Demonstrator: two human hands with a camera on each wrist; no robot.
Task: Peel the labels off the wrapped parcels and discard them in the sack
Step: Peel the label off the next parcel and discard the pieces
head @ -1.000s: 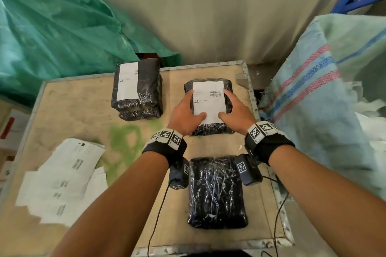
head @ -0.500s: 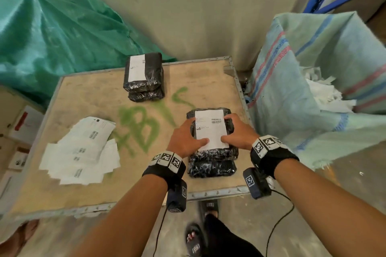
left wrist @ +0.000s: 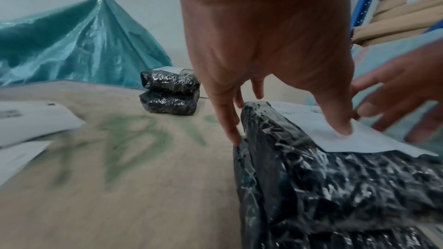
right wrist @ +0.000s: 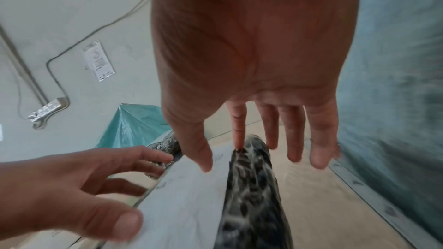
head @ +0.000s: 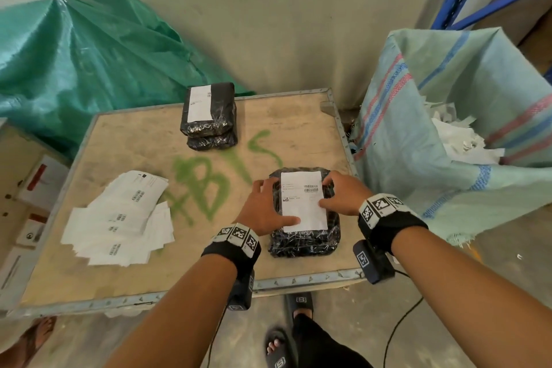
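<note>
Your left hand point(head: 264, 208) rests on the left side of the near parcel point(head: 304, 240), fingers straight down its flank and the thumb pressing flat on the white label point(head: 303, 202); nothing is clenched, the hand lies relaxed against it. Your right hand point(head: 340, 193) sits on the right side with fingers spread and extended, the index tip at the label's far right edge and the thumb touching the label's right margin, loose rather than gripping. This parcel lies at about four o'clock on the wooden table point(head: 143, 272), on top of a second black-wrapped one, just inside the near metal edge. At twelve o'clock stands another stack point(head: 210, 116) of two black parcels, the top one bearing one label. That makes four parcels, and two labels in place that you can see. At eight o'clock a loose pile of paper sheets point(head: 119, 221) fans out; the count is unclear. The striped sack point(head: 418, 134) stands open at three o'clock beside the table, with white paper scraps point(head: 457, 137) inside.
</note>
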